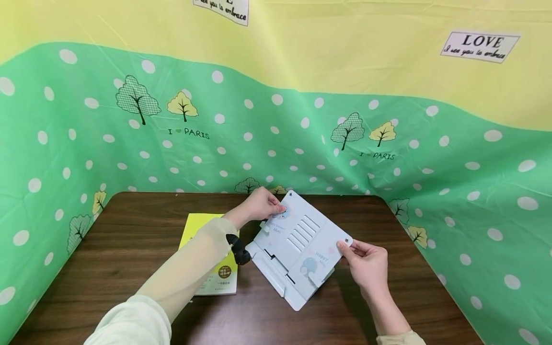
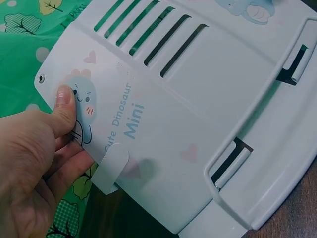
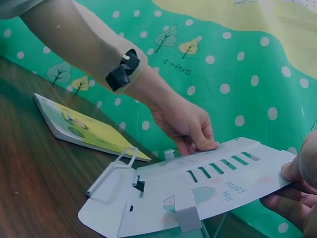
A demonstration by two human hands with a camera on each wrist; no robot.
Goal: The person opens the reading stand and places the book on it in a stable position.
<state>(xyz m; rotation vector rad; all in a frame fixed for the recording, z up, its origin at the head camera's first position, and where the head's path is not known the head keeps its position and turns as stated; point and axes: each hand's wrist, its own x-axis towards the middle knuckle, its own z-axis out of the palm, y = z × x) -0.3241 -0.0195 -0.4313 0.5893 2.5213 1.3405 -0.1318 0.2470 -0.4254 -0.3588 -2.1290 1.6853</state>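
Observation:
A white book stand (image 1: 297,239) with slots, dinosaur prints and side clips is held tilted over the table in the head view. My left hand (image 1: 259,205) pinches its upper left edge, the thumb on the printed face beside a dinosaur picture, as the left wrist view also shows. At the opposite edge, near a corner rivet, my right hand (image 1: 368,263) grips the plate with the thumb on top. The stand's hinged wire ledge (image 2: 233,144) lies along its lower side. In the right wrist view a support leg (image 3: 220,225) partly shows underneath.
A yellow-covered book (image 1: 224,282) lies on the dark wooden table (image 1: 129,249), left of the stand and partly behind my left forearm. A green and yellow patterned curtain (image 1: 267,120) surrounds the table's back and sides. A black camera strap (image 1: 238,249) sits on my left wrist.

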